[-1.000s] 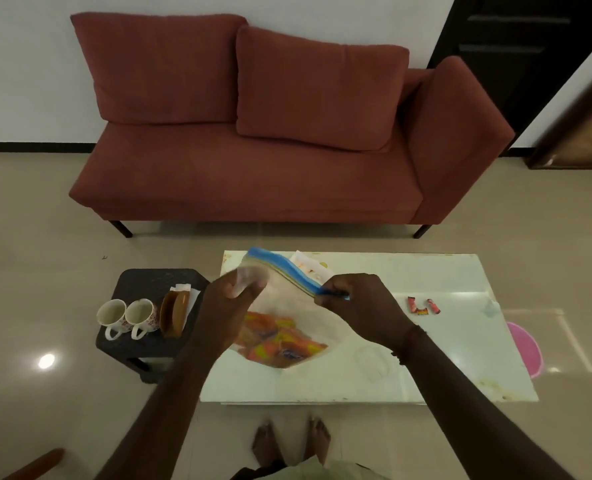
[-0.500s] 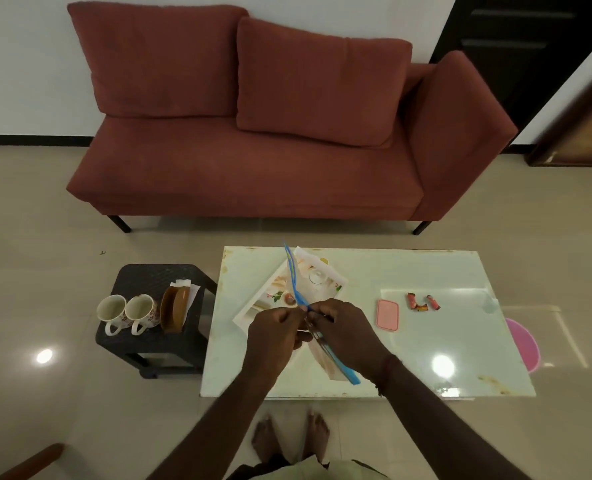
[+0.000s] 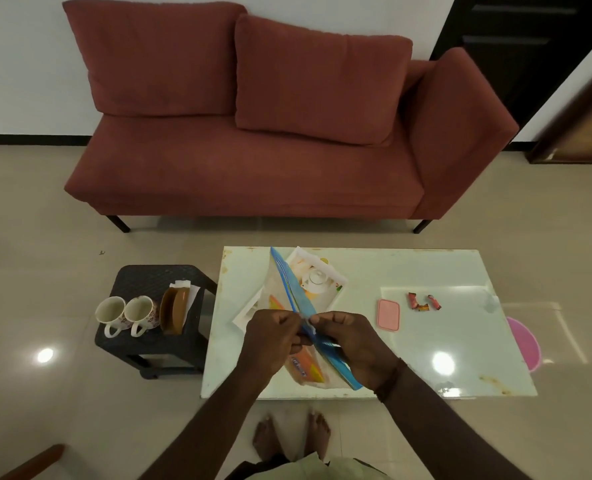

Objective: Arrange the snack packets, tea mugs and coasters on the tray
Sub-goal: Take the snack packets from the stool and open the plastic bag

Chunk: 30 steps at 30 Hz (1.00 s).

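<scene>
Both hands pinch the blue zip strip of a clear zip bag over the white table. My left hand and my right hand meet at the strip's middle. Orange snack packets show inside the bag below the hands. Under the bag lies a white printed tray. Two floral tea mugs stand on a black stool at the left, beside brown coasters in a holder. Small red snack packets lie on the table at the right.
A pink lidded box sits on the table right of my hands. A pink round object pokes out past the table's right edge. A red sofa stands behind the table. My bare feet are at the table's near edge.
The bag, held up wide and facing me a second ago, has turned edge-on and come down. Both hands have come together at the middle of the zip strip.
</scene>
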{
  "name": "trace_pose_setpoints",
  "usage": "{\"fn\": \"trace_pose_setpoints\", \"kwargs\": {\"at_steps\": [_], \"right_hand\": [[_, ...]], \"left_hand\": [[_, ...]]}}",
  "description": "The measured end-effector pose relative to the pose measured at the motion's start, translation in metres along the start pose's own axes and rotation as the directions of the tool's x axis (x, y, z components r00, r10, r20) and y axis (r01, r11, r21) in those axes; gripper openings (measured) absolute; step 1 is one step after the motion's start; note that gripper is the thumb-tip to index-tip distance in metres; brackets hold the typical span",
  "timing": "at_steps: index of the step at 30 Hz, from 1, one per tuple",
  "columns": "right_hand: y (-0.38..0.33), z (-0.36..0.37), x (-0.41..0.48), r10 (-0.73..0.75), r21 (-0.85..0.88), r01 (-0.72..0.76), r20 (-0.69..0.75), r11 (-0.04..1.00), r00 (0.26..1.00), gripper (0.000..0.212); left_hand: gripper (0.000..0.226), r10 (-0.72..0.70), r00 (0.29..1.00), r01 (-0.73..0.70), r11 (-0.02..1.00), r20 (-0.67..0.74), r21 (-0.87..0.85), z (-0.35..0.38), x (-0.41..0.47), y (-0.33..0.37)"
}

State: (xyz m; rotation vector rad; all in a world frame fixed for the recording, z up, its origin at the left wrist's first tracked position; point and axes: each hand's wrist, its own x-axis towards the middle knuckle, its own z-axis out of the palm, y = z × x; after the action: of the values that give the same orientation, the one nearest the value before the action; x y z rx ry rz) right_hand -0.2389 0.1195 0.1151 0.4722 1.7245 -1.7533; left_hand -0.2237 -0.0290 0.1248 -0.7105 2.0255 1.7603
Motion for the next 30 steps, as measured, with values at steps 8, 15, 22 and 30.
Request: {"fn": "trace_pose_setpoints", "kwargs": {"at_steps": [8,15,22,30], "right_hand": [[-0.004,0.010,-0.006,-0.086,0.045,0.098,-0.227,0.994,0.970,0.017],[-0.034,-0.055,0.001,-0.202,-0.076,0.187,-0.355,0.979,0.913,0.014],[-0.044,-0.043,-0.001,-0.412,-0.481,0.219,-0.341,0.849,0.845,0.017],[-0.079,0.001,-0.020,-0.429,-0.568,0.264,-0.177,0.779,0.886,0.025]], "left_hand": [[0.016,0.017,0.994,-0.022,0.998,-0.104,-0.051,-0.003,-0.003,-0.005],[0.019,-0.044,0.978,0.030,0.997,-0.203,-0.073,-0.052,0.000,-0.009],[0.022,0.121,0.974,-0.105,0.990,-0.190,0.094,-0.056,-0.001,-0.012],[0.038,-0.268,0.895,0.000,0.800,-0.356,-0.600,-0.034,0.038,-0.091]]}}
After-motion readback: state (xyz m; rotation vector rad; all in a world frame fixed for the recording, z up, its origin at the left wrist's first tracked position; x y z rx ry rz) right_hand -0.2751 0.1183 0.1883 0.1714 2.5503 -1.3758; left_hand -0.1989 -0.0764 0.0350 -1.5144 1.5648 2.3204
